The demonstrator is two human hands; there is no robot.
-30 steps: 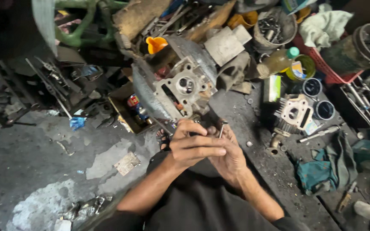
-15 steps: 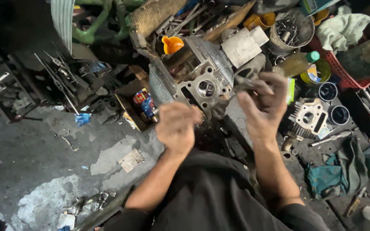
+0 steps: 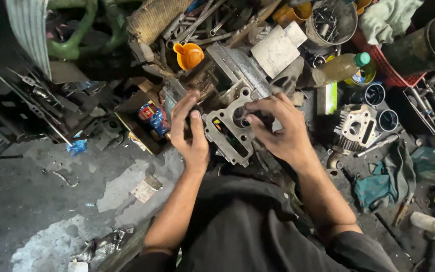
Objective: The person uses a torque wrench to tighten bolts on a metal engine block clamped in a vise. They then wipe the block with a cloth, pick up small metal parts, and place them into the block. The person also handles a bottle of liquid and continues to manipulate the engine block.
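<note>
Your hands hold the engine head (image 3: pixel 230 128) at mid-scene, just near of the orange funnel (image 3: pixel 188 54). Left hand (image 3: pixel 190 133) grips its left edge; right hand (image 3: pixel 278 128) wraps the right side, fingers at the round bore. Looks heavy, stiff cast metal, prob. oily, w/ sharp fins: grip the thick edges, both sides.

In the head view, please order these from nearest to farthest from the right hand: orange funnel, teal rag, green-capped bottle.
From the right hand:
1. Green-capped bottle, above and to its right.
2. Orange funnel, up to its left.
3. Teal rag, lower right.
The last two are nearly level.
</note>
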